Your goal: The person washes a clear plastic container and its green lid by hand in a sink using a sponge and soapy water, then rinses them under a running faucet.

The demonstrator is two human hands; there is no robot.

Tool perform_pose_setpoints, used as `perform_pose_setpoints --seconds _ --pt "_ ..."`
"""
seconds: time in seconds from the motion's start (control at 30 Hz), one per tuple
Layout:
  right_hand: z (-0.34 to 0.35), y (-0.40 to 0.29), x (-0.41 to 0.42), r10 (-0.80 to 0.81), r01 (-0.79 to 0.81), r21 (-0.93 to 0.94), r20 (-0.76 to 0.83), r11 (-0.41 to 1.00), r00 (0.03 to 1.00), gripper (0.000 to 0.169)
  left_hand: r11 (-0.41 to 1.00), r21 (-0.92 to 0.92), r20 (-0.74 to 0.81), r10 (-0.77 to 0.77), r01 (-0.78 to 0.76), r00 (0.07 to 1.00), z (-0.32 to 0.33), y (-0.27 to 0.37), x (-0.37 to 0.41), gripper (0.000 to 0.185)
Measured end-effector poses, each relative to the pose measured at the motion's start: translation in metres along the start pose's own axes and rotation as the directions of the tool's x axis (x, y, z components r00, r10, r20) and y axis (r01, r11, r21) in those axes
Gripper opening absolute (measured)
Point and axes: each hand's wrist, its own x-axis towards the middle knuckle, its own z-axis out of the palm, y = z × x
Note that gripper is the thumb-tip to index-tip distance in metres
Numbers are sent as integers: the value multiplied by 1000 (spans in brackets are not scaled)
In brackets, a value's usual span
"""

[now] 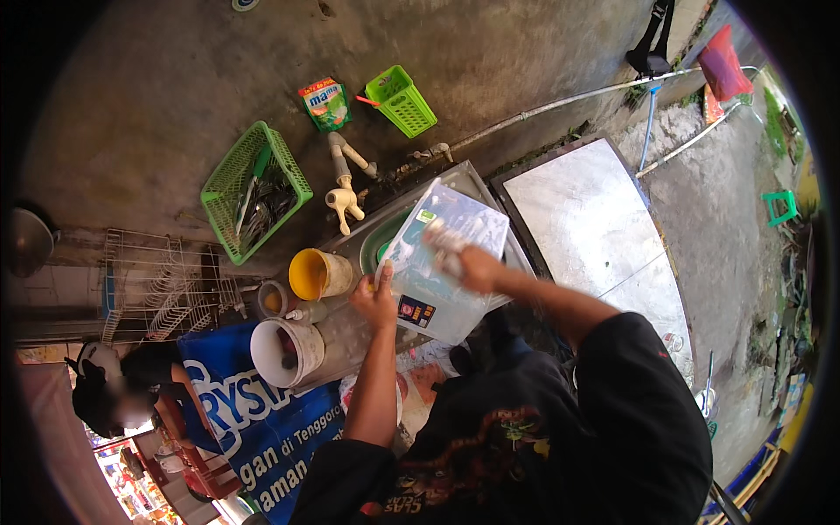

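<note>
My left hand [374, 298] grips the near left rim of a translucent plastic box [453, 226], thumb up along its edge. The box is tilted over a metal sink [341, 328] and bears white suds and two stickers. My right hand [478, 269] is closed on a blurred, pale scrubbing pad [445, 248], which lies against the side of the box. A green basin [371, 244] shows partly behind the box. Beside it stand a yellow bucket [331, 274] and a white bucket [305, 354]. A cream plastic tap [344, 202] juts out above the sink.
On the wall hang a green basket [289, 147] of utensils, a smaller green basket [413, 111] and a soap pouch [326, 105]. A wire dish rack [164, 289] is at left. A pale slab [590, 216] adjoins the sink at right. Another person [131, 387] is at lower left, beside a blue banner [262, 433].
</note>
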Motion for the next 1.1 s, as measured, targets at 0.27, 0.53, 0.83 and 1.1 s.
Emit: perform_pose_setpoints --seconds 0.27,0.53,0.83,1.1 --pt "-1 -28 -23 -152 30 -293 -405 956 902 34 982 -167 -132 -112 90 985 3 2 2 59" --pt "-22 -38 -23 -120 86 -90 -499 992 858 31 899 -379 40 -220 218 975 -27 -3 11 46" --pt "-16 -43 36 -275 307 -196 175 931 945 67 933 -357 282 139 -30 949 -37 -10 4 49" --pt "-69 53 91 -60 64 -360 21 931 998 43 879 -471 273 224 -73 935 -47 -55 -2 53"
